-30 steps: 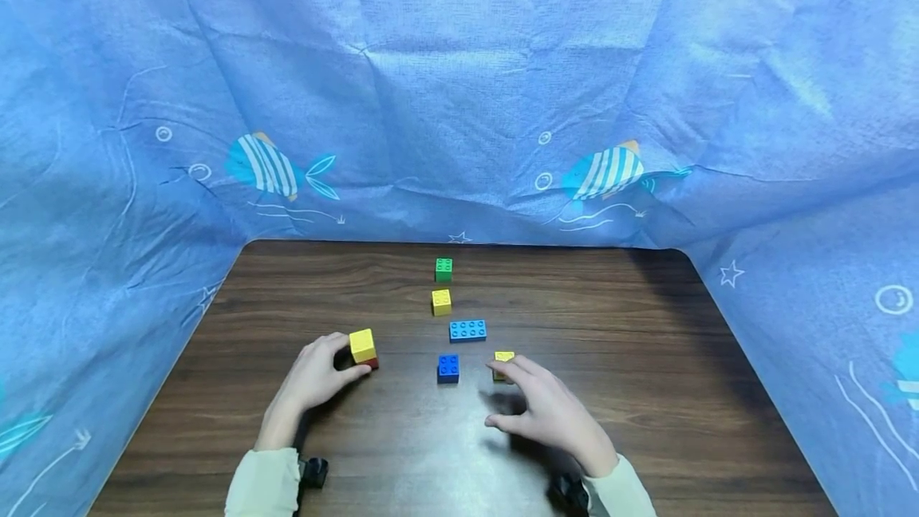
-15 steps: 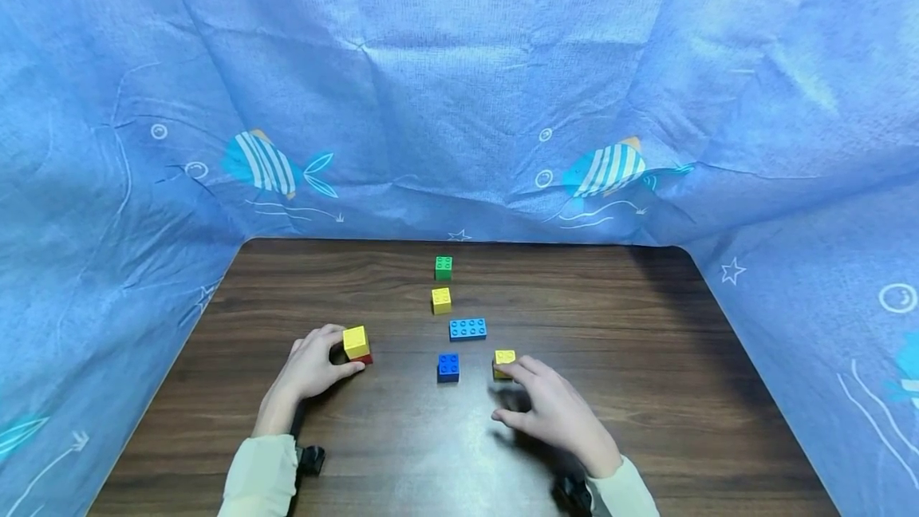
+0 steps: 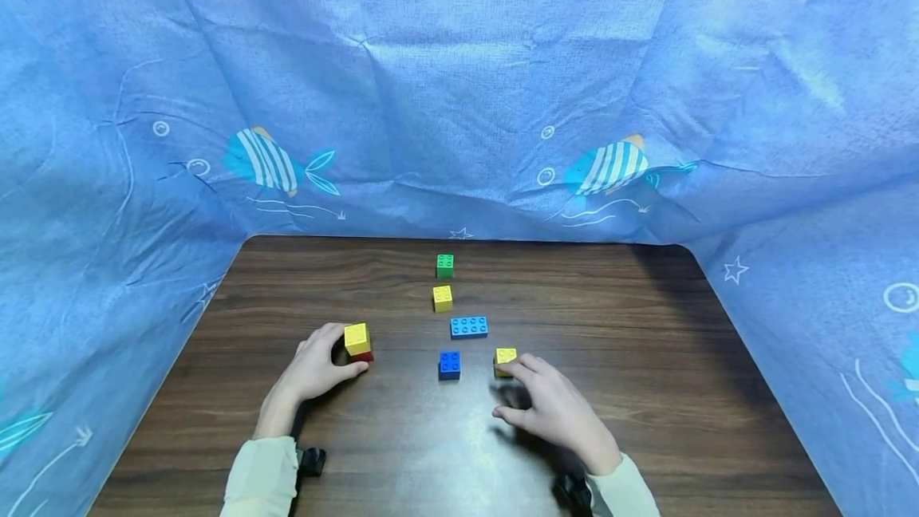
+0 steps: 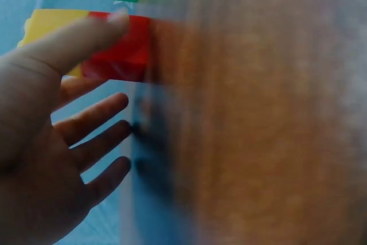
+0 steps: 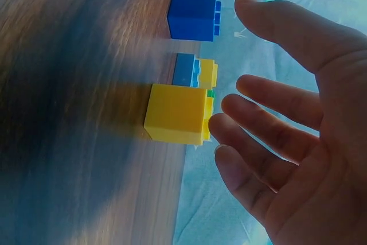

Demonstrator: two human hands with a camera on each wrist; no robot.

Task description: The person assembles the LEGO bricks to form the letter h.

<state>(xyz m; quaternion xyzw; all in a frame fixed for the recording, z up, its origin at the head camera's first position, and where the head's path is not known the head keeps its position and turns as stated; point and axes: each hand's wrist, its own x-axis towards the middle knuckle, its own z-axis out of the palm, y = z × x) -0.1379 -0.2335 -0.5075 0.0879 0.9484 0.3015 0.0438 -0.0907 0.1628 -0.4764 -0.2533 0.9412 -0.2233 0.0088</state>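
Observation:
My left hand (image 3: pixel 310 376) pinches a small stack between thumb and forefinger, left of the other bricks. The stack is a yellow brick (image 3: pixel 356 337) on top of a red brick (image 4: pixel 131 55), standing on the table. In the left wrist view its thumb lies across both bricks, and the other fingers are spread. My right hand (image 3: pixel 551 405) hovers, fingers relaxed and apart, by a yellow studded brick (image 5: pixel 178 113) at the right. Its forefinger covers part of that brick in the head view. Between the hands stands a dark blue brick (image 3: pixel 449 365).
Behind the dark blue brick lies a longer light blue brick (image 3: pixel 469 327). Farther back are another yellow brick (image 3: pixel 442 298) and a green brick (image 3: pixel 445 266). The dark wooden table (image 3: pixel 323 278) meets a blue fish-print cloth (image 3: pixel 445 102) at the back and sides.
My left hand has shifted slightly left with the yellow and red stack in its grip. The right hand has moved a little to the right, uncovering more of the yellow brick.

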